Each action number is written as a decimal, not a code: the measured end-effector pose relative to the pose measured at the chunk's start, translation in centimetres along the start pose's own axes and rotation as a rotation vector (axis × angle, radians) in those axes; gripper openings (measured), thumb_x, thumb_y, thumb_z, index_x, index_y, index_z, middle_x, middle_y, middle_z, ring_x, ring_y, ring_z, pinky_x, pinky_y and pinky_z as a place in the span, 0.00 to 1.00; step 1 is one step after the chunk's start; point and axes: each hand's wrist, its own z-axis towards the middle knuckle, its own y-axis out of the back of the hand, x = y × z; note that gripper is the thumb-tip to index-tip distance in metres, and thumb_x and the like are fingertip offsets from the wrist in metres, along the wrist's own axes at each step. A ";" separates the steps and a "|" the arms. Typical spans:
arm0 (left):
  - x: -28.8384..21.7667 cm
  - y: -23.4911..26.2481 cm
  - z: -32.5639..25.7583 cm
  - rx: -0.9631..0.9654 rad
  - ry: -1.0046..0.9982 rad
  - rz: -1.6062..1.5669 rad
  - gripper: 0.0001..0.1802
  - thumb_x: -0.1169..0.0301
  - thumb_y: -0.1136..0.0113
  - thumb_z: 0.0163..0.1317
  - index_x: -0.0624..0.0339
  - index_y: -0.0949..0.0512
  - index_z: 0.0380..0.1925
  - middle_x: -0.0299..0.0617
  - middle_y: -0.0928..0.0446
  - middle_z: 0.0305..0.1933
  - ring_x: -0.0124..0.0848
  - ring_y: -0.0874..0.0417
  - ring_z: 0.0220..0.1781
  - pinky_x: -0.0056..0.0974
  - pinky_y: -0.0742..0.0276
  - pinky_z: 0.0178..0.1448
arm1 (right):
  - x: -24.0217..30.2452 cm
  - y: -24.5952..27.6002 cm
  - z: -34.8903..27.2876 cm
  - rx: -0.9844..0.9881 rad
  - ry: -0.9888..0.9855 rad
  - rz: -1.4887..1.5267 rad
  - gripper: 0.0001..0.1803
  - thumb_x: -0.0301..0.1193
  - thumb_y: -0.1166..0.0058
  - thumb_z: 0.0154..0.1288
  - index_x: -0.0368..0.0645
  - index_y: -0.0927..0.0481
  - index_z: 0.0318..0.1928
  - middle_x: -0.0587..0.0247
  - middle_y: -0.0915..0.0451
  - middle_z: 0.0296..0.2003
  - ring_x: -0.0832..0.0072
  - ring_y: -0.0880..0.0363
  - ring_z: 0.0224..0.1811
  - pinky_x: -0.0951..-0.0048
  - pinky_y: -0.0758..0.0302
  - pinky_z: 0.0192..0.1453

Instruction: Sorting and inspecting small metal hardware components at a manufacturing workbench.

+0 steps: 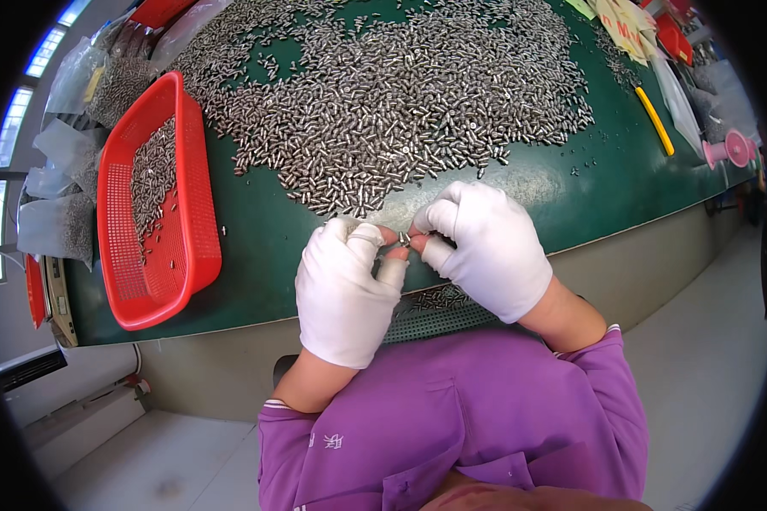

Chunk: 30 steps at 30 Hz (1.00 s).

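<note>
My left hand (347,285) and my right hand (486,247) meet at the table's front edge, both in white gloves with bare thumb and index fingertips. Pinched between those fingertips is a small silvery metal piece (405,239), shaped like the many others; its details are too small to make out. Just beyond my hands spreads a big heap of small shiny metal pieces (392,111), short and roughly cylindrical. Below my hands, a green perforated basket (439,324) shows in part, with more metal pieces inside it.
A red plastic basket (204,247), partly filled with metal pieces, stands left on the green table (256,281). Clear bags of pieces (55,226) lie beyond it. At the right are a yellow-handled tool (654,121), a pink spool (738,148) and papers (622,30).
</note>
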 end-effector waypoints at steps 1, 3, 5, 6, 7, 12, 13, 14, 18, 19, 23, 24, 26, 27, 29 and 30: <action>0.0 0.0 0.0 0.019 0.014 -0.002 0.10 0.72 0.27 0.52 0.58 0.20 0.32 0.43 0.22 0.37 0.45 0.21 0.40 0.47 0.24 0.44 | 0.0 0.0 0.0 0.006 -0.005 0.001 0.05 0.34 0.37 0.58 0.49 0.16 0.34 0.64 0.21 0.33 0.62 0.19 0.40 0.61 0.21 0.45; 0.0 0.1 0.0 0.038 0.027 -0.005 0.10 0.68 0.28 0.53 0.56 0.19 0.34 0.44 0.22 0.37 0.47 0.20 0.42 0.49 0.24 0.46 | 0.0 0.0 0.1 0.011 -0.011 0.003 0.05 0.34 0.37 0.58 0.49 0.16 0.34 0.64 0.21 0.32 0.62 0.19 0.40 0.61 0.21 0.46; 0.0 0.2 0.0 0.028 0.008 -0.015 0.10 0.69 0.28 0.53 0.56 0.18 0.34 0.43 0.21 0.37 0.46 0.20 0.42 0.48 0.23 0.46 | 0.0 0.1 0.1 0.010 -0.006 0.011 0.05 0.34 0.37 0.59 0.49 0.16 0.34 0.64 0.21 0.32 0.62 0.19 0.40 0.60 0.21 0.46; 0.0 0.2 0.0 0.028 0.009 -0.015 0.10 0.69 0.28 0.53 0.56 0.18 0.34 0.43 0.21 0.37 0.46 0.20 0.42 0.48 0.23 0.46 | 0.0 0.0 0.0 0.010 -0.005 0.012 0.05 0.34 0.37 0.59 0.49 0.16 0.34 0.64 0.21 0.32 0.62 0.19 0.40 0.60 0.21 0.46; 0.0 0.3 0.0 0.033 0.016 -0.020 0.10 0.69 0.29 0.53 0.56 0.18 0.34 0.43 0.21 0.38 0.46 0.20 0.42 0.48 0.23 0.46 | -0.1 0.0 0.0 -0.005 0.009 0.010 0.05 0.35 0.37 0.59 0.49 0.17 0.34 0.64 0.21 0.32 0.62 0.19 0.40 0.60 0.22 0.45; 0.1 0.1 0.0 0.017 0.011 -0.012 0.08 0.71 0.30 0.55 0.56 0.18 0.35 0.43 0.21 0.39 0.46 0.20 0.43 0.48 0.23 0.47 | -0.3 -0.2 -0.2 -0.021 0.030 0.004 0.06 0.36 0.36 0.59 0.49 0.17 0.34 0.64 0.21 0.32 0.62 0.20 0.39 0.60 0.22 0.45; 0.1 0.1 0.0 0.021 0.022 -0.014 0.07 0.71 0.31 0.55 0.56 0.18 0.35 0.43 0.21 0.39 0.46 0.20 0.43 0.48 0.23 0.47 | -0.3 -0.2 -0.2 -0.020 0.036 0.013 0.07 0.36 0.36 0.59 0.49 0.17 0.34 0.64 0.21 0.32 0.62 0.20 0.39 0.59 0.22 0.44; 0.1 0.1 0.0 0.025 0.032 -0.017 0.07 0.71 0.32 0.56 0.56 0.18 0.35 0.43 0.21 0.39 0.46 0.20 0.43 0.48 0.23 0.47 | -0.3 -0.2 -0.2 -0.020 0.040 0.021 0.07 0.36 0.35 0.59 0.50 0.17 0.34 0.64 0.22 0.32 0.62 0.20 0.39 0.59 0.22 0.44; 0.1 0.0 0.1 0.026 0.027 -0.011 0.07 0.71 0.32 0.56 0.56 0.18 0.35 0.43 0.21 0.38 0.46 0.20 0.42 0.48 0.23 0.46 | -0.3 -0.4 -0.4 -0.008 0.070 0.053 0.07 0.36 0.35 0.58 0.50 0.18 0.33 0.65 0.22 0.33 0.62 0.20 0.38 0.60 0.22 0.42; 0.1 0.0 0.1 0.022 0.026 -0.003 0.06 0.71 0.32 0.56 0.55 0.18 0.34 0.43 0.22 0.38 0.45 0.20 0.42 0.48 0.23 0.46 | -0.3 -0.6 -0.4 -0.009 0.099 0.028 0.08 0.37 0.35 0.58 0.50 0.19 0.32 0.66 0.23 0.32 0.63 0.21 0.37 0.60 0.23 0.41; 0.1 -0.2 0.1 0.014 0.028 -0.001 0.06 0.71 0.32 0.56 0.55 0.18 0.34 0.43 0.22 0.37 0.45 0.20 0.41 0.48 0.24 0.45 | -0.2 -0.9 -0.3 -0.033 0.208 -0.105 0.09 0.37 0.35 0.57 0.51 0.23 0.31 0.68 0.26 0.30 0.66 0.23 0.35 0.62 0.24 0.39; 0.1 -0.2 0.1 0.014 0.029 0.000 0.06 0.71 0.32 0.56 0.55 0.18 0.34 0.43 0.22 0.37 0.45 0.20 0.41 0.48 0.24 0.45 | -0.2 -0.9 -0.3 -0.033 0.209 -0.103 0.09 0.37 0.35 0.57 0.51 0.23 0.31 0.68 0.26 0.30 0.66 0.23 0.35 0.62 0.24 0.39; 0.1 -0.1 0.1 0.015 0.031 0.013 0.06 0.71 0.31 0.55 0.55 0.18 0.33 0.43 0.22 0.37 0.45 0.20 0.41 0.48 0.24 0.45 | -0.1 -0.8 -0.4 -0.065 0.249 -0.171 0.09 0.36 0.35 0.57 0.52 0.24 0.31 0.68 0.26 0.31 0.68 0.23 0.36 0.63 0.25 0.39; 0.1 -0.1 0.2 0.015 0.030 0.014 0.06 0.71 0.31 0.55 0.55 0.18 0.33 0.43 0.22 0.37 0.45 0.20 0.41 0.48 0.24 0.45 | -0.1 -0.4 -0.5 -0.065 0.249 -0.171 0.09 0.36 0.35 0.57 0.52 0.24 0.31 0.68 0.26 0.31 0.68 0.23 0.36 0.63 0.25 0.39; 0.0 -0.2 0.3 -0.026 0.006 -0.012 0.07 0.79 0.31 0.53 0.59 0.20 0.31 0.44 0.21 0.35 0.44 0.20 0.36 0.45 0.23 0.39 | -0.3 0.5 -0.8 0.045 0.169 -0.240 0.07 0.35 0.37 0.58 0.53 0.23 0.32 0.68 0.26 0.32 0.67 0.23 0.37 0.64 0.25 0.39; 0.0 -0.2 0.3 -0.027 0.006 -0.012 0.07 0.79 0.31 0.53 0.59 0.20 0.31 0.44 0.21 0.35 0.44 0.20 0.36 0.45 0.23 0.39 | -0.7 0.6 -0.9 0.044 0.169 -0.241 0.07 0.35 0.37 0.58 0.53 0.23 0.32 0.68 0.26 0.32 0.67 0.23 0.37 0.64 0.25 0.39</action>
